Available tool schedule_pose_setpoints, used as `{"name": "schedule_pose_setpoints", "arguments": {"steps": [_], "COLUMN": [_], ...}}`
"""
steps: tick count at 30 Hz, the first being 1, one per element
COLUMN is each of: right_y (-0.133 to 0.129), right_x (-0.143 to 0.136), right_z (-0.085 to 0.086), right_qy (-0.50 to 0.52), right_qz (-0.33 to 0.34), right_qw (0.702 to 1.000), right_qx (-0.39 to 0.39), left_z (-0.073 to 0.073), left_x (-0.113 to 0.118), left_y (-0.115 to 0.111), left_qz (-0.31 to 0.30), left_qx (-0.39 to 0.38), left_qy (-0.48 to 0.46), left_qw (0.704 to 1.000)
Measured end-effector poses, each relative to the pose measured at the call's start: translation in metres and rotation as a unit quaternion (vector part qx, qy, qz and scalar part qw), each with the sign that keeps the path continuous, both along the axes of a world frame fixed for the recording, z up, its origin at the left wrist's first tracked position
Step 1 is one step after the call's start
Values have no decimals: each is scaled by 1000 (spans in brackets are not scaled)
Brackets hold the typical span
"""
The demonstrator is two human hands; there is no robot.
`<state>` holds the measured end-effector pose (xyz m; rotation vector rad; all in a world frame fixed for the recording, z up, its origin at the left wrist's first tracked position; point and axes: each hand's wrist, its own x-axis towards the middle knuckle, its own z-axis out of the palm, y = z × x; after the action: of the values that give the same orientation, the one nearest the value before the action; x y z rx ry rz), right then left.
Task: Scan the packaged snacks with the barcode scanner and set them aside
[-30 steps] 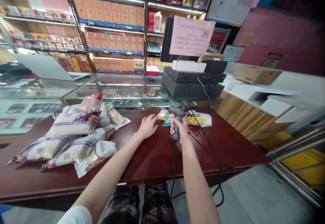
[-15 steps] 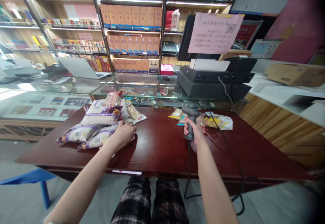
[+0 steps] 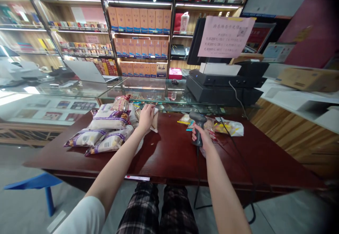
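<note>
Your left hand [image 3: 146, 116] has left the near edge of the snack pile [image 3: 106, 129] and now closes around a pale snack packet [image 3: 154, 120], lifted at the pile's far right corner; your right hand [image 3: 202, 136] keeps its grip on the barcode scanner [image 3: 198, 126], upright above the red bench [image 3: 172, 156]; scanned packets [image 3: 227, 126] lie just beyond it.

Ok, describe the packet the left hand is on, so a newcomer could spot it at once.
On the dark red table, a heap of purple-banded white bags lies left of centre. At the heap's right edge the left hand grips a small pale packet, raised on end, with no purple band, unlike the bags lying flat beside it.
</note>
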<state>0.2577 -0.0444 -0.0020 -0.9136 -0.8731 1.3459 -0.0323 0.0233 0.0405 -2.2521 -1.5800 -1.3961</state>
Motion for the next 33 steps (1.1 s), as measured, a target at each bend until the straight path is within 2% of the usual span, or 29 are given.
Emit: {"name": "schedule_pose_setpoints", "arguments": {"steps": [2,4,8,10,12,15,20,22,26,29,31,33], "right_y": [1,3,5,4,3,1,0,0,-1,-2,-2,-1], "right_x": [1,2,4,2,0,-3,-6,-6,-7,-7,-7,-7], "right_z": [-2,-5,-8,-7,-6,-3,-3,-3,-1,0,-1,-2], "right_qy": [-1,-5,-14,-19,-25,-32,-36,-36,-34,-35,-33,-29], "right_qz": [5,8,4,4,6,13,13,11,15,19,22,24], "right_qw": [1000,1000,1000,1000,1000,999,999,999,999,999,999,999], "right_qx": [-3,-3,4,8,10,10,-6,-6,-6,-6,-7,-7], "left_z": [-12,-30,-70,-80,-82,-76,-74,-76,-78,-77,-77,-78], "left_x": [7,11,12,10,9,8,10,13,20,22,19,15], "left_y": [16,26,24,18,12,6,-1,-5,-11,-11,-7,-2], "left_qz": [10,4,-42,-62,-80,-138,-274,-281,-249,-283,-288,-266], "left_qx": [10,-10,-41,-49,-50,-77,-211,-233,-249,-248,-231,-203], "left_qy": [-110,-174,-190,-176,-167,-145,-146,-169,-192,-189,-179,-162], "left_qw": [994,985,980,981,981,977,927,916,916,907,912,928]}}
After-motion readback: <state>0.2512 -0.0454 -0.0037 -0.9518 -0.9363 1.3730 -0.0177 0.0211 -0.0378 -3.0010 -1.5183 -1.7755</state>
